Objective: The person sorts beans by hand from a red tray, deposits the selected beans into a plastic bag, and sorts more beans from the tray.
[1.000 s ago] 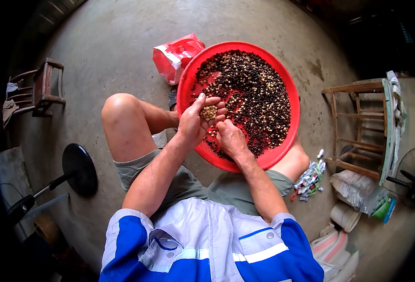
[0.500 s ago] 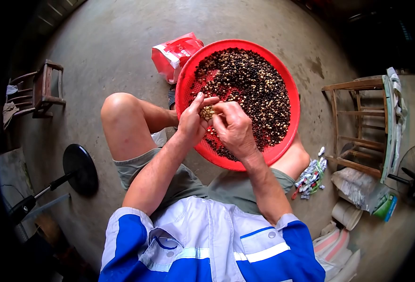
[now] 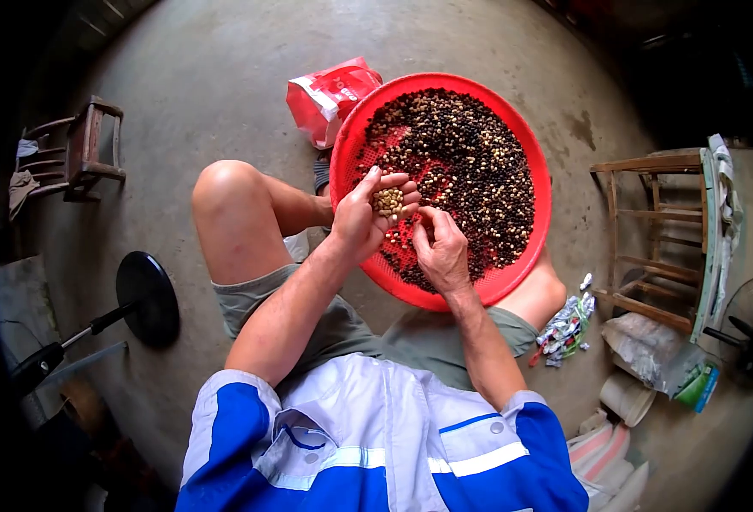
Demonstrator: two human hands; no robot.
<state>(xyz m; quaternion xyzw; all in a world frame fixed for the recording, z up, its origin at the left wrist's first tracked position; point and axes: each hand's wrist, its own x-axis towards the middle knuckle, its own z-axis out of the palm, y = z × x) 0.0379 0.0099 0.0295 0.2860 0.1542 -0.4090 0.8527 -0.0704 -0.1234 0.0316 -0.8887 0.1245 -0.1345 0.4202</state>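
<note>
A round red mesh basket [image 3: 540, 192] rests across my lap, holding a mix of dark and pale beans [image 3: 475, 154]. Over its near left part, my left hand [image 3: 356, 224] is turned palm up and cups a small heap of pale beans [image 3: 388, 202]. My right hand [image 3: 445, 256] is just right of it, above the lower middle of the basket, its thumb and fingertips brought together. Whatever lies between those fingertips is too small to make out. Red mesh shows through where the beans are thin, on the left side.
A red and white bag [image 3: 329, 98] stands behind the basket. Crumpled wrappers [image 3: 567, 328] lie by my right knee. Wooden chairs [image 3: 95, 149] [image 3: 658, 239] stand at both sides. A black round base [image 3: 148, 299] is at left; a fan [image 3: 748, 328] and a white bucket [image 3: 627, 397] are at right.
My right hand has moved away from my left palm, down and to the right over the basket. The left palm has opened out more, showing the pale beans. The view has shifted slightly.
</note>
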